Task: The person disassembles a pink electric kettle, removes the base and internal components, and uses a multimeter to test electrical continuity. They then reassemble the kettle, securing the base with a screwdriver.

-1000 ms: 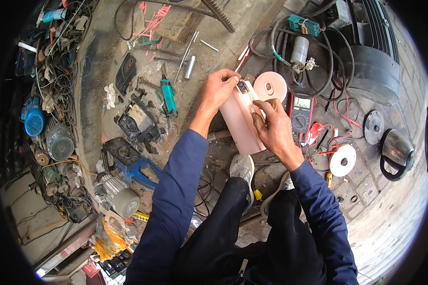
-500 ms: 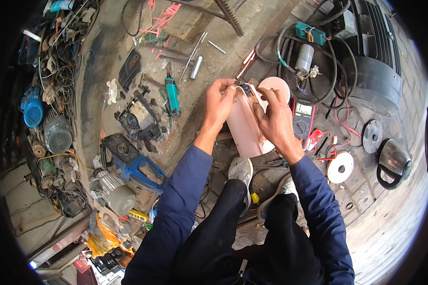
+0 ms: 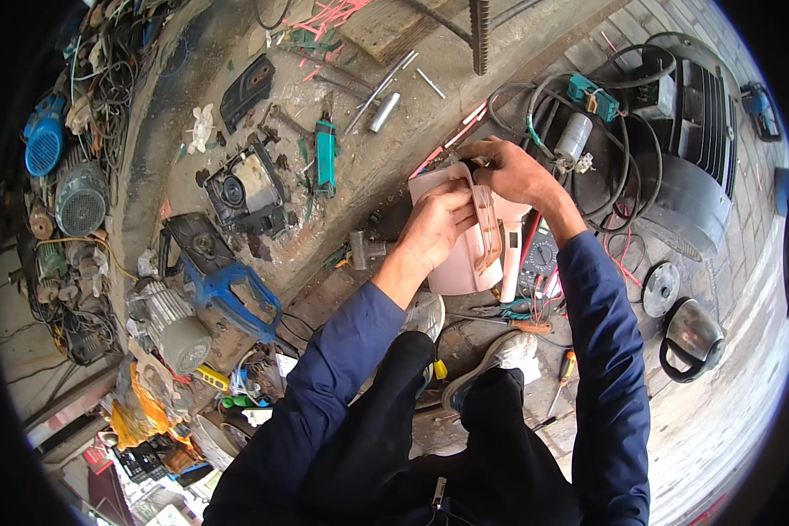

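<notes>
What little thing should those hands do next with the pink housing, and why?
Perhaps steady the pink housing with the left hand while the right hand carefully feels around its far end. The left hand rests on it and the right is at that end, so little repositioning seems needed.

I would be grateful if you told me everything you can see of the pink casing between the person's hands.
The pink casing is a pale, smooth, curved shell that looks like plastic. Down its right side runs a long, narrow section marked with brownish stains. It slants, its long axis leading away from the person, above the paved ground. The left hand grips it beside the narrow section; the right hand touches its far end, with fingertips partly hidden.
</notes>
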The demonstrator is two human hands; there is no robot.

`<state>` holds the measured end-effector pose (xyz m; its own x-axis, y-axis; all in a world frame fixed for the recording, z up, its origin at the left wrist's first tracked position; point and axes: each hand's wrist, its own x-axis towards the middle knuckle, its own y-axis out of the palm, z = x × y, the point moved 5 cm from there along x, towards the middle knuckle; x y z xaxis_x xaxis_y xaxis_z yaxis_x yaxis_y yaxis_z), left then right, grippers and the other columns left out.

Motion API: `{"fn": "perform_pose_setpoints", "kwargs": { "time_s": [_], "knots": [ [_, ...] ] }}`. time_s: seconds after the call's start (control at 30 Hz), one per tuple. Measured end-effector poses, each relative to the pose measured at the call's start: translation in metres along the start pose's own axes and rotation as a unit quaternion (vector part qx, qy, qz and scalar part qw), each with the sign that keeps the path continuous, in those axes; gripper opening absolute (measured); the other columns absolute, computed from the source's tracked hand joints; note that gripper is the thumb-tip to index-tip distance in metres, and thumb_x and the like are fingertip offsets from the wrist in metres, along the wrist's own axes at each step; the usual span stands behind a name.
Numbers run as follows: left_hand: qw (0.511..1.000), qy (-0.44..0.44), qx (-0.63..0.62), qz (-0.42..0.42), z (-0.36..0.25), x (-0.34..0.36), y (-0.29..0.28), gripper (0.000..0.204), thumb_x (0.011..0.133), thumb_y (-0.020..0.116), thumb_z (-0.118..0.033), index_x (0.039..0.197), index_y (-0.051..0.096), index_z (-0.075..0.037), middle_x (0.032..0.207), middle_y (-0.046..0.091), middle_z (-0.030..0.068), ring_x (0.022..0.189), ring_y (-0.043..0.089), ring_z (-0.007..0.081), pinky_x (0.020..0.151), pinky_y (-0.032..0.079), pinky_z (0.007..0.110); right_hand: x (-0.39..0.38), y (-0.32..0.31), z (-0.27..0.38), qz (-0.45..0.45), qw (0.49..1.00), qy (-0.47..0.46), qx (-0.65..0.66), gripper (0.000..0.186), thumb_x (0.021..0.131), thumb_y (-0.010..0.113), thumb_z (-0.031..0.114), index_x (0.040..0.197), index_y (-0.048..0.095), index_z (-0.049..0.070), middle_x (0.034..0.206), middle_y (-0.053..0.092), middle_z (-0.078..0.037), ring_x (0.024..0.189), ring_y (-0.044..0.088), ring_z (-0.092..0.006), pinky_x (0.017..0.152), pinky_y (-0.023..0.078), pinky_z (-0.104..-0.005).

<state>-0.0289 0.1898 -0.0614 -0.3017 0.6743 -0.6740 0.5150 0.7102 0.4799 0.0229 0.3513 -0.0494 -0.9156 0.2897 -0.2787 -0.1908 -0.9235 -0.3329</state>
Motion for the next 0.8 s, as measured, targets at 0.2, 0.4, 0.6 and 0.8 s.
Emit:
{"fn": "perform_pose_setpoints", "kwargs": {
  "time_s": [0.2,0.4,0.6,0.8],
  "knots": [
    [0.999,0.027,-0.029,0.036,0.004,-0.021,0.006,0.037,0.106,0.056,-0.011,0.141,0.059,-0.002,0.13,0.07,0.0126,0.123,0.068,0.025,0.108,0.053,0.045,-0.012,0.005,0.016,-0.002,0.999,-0.023,-0.022,0.047,0.088,0.07,0.005,0.135,0.072,0.003,0.127,0.07,-0.019,0.118,0.07,-0.0383,0.101,0.056,-0.0423],
    [0.992,0.083,-0.077,0.056,0.015,-0.051,0.01,0.037,0.105,0.051,-0.006,0.141,0.058,-0.001,0.128,0.067,0.0084,0.116,0.066,0.0195,0.107,0.052,0.039,-0.054,0.018,0.048,-0.082,0.984,-0.115,-0.107,0.045,0.09,0.073,-0.002,0.134,0.066,0.0,0.122,0.065,-0.019,0.106,0.068,-0.0392,0.09,0.056,-0.0433],
    [0.992,0.084,-0.055,0.081,0.034,-0.079,0.013,0.042,0.105,0.053,-0.007,0.147,0.05,0.0,0.133,0.062,0.0089,0.123,0.062,0.0183,0.109,0.049,0.036,-0.092,0.023,0.063,-0.088,0.992,-0.082,-0.048,0.046,0.09,0.072,-0.001,0.135,0.064,-0.001,0.125,0.063,-0.021,0.114,0.065,-0.0452,0.094,0.054,-0.0493],
    [0.989,0.085,-0.019,0.119,0.043,-0.095,0.01,0.041,0.108,0.053,-0.007,0.148,0.049,-0.001,0.135,0.06,0.0093,0.13,0.059,0.018,0.115,0.044,0.035,-0.112,0.021,0.073,-0.068,0.992,-0.083,-0.069,0.045,0.092,0.077,0.003,0.136,0.068,0.001,0.133,0.064,-0.017,0.105,0.07,-0.0335,0.089,0.058,-0.039]
  ]
}}
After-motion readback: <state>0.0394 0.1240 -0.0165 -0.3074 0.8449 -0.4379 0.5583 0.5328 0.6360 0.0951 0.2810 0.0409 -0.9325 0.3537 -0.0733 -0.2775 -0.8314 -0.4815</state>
